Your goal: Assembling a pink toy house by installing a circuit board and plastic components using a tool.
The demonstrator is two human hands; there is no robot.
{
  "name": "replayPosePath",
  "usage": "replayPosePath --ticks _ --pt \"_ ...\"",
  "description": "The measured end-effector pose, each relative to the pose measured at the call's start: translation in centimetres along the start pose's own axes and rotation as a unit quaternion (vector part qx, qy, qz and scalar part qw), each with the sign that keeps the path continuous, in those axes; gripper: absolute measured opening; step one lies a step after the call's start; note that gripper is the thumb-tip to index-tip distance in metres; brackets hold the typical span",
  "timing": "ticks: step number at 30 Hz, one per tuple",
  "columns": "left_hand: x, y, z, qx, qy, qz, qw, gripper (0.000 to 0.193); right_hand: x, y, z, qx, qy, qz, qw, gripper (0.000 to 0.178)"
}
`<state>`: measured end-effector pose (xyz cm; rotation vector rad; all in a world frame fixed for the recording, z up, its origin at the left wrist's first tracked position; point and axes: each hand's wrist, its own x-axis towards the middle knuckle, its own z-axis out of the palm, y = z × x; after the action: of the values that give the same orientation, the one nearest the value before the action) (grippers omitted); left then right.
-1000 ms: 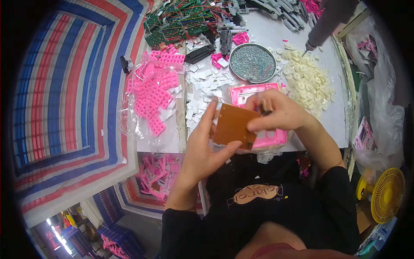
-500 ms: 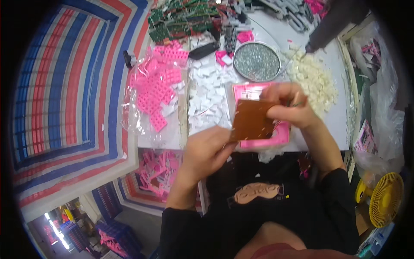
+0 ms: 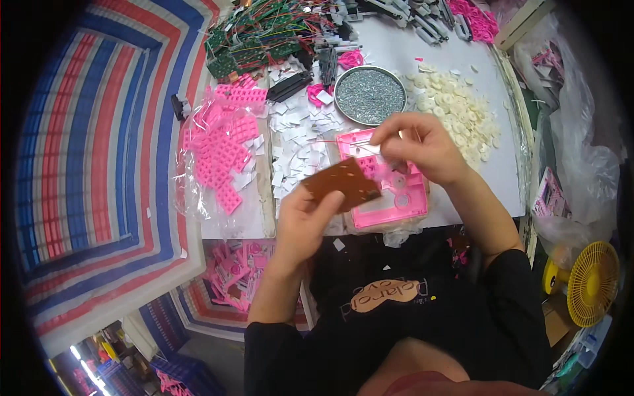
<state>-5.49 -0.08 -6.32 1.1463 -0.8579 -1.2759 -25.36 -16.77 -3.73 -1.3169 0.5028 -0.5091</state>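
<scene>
My left hand grips a brown circuit board by its lower left edge, thumb on top. The board is tilted above a pink plastic housing, which lies on the table close to my body. My right hand is over the housing's upper right part, its thumb and fingers pinched around thin wires, one of them red. Where the wires end is hard to make out. Inside the housing, round and moulded recesses show; my hands and the board cover the rest.
Beyond the housing stands a round tin of small metal screws. Cream plastic pieces lie right, white paper squares and bagged pink keypads left. Wired green boards are piled behind. A yellow fan stands at lower right.
The brown board has turned and moved left and down in my left hand. My right hand has let go of it and now pinches the wires. More of the pink housing shows.
</scene>
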Motion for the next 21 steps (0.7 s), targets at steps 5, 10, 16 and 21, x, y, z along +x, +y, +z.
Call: replayPosePath --ticks 5,10,16,21 --pt "0.7 -1.2 -0.5 -0.146 0.055 -0.012 0.988 0.031 -1.7 1.4 -1.0 0.094 0.085 0.010 0.992 0.022" --pt "0.9 -2.1 0.0 -0.194 0.068 0.012 0.979 0.029 -2.8 2.7 -0.7 -0.039 0.126 -0.051 0.990 0.019" --pt "0.9 -2.6 0.2 -0.184 0.077 0.054 0.978 0.030 -3.4 0.2 -1.8 -0.038 0.021 0.130 0.991 0.012" --pt "0.5 -2.9 0.8 -0.093 0.092 0.103 0.986 0.033 -4.4 -0.9 1.6 -0.400 0.100 -0.290 0.863 0.011"
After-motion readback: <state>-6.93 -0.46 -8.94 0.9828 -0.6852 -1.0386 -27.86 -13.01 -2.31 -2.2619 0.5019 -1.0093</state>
